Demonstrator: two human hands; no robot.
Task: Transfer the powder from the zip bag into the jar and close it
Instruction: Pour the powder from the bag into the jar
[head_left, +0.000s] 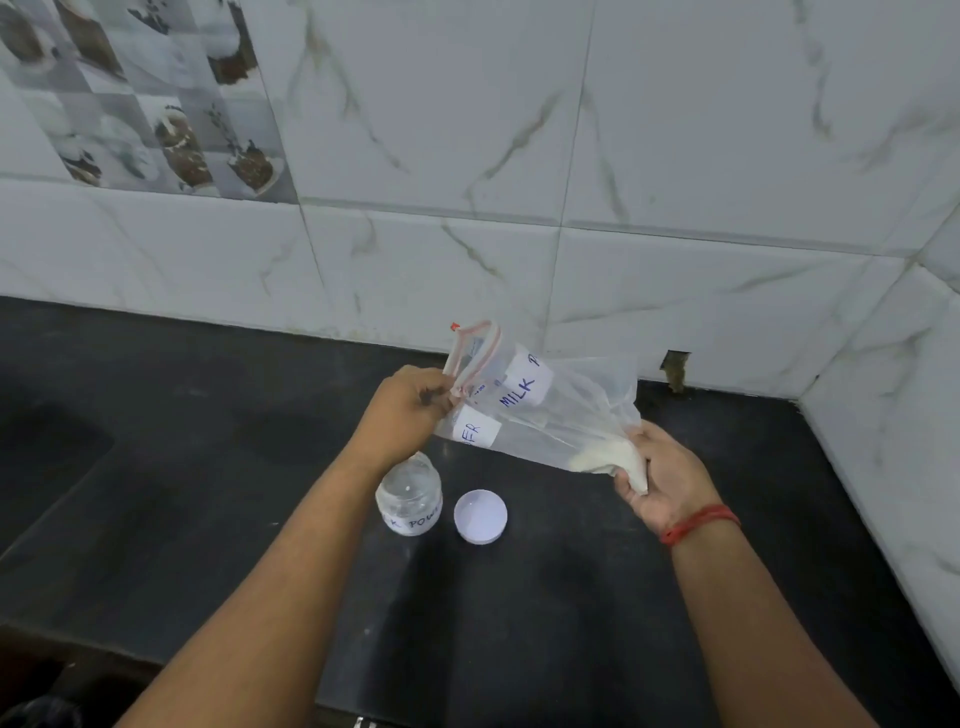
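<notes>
Labels only part-readable
Clear plastic jar's white label (413, 521) cut by curve at 9 o'clock; clear zip bag's white label (475, 427) folded, letters lost.

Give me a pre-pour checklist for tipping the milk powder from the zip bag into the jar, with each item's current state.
1. Jar uncapped: ok; its white lid lies beside it on the black counter.
2. Zip bag mouth open: ok; the left hand holds the red zip edge apart.
3. Bag mouth over the jar opening: not ok; it points up and away.
4. Powder gathered toward the mouth: not ok; it sits at the end held by the right hand.
5. Jar dry inside: cannot tell.
</notes>
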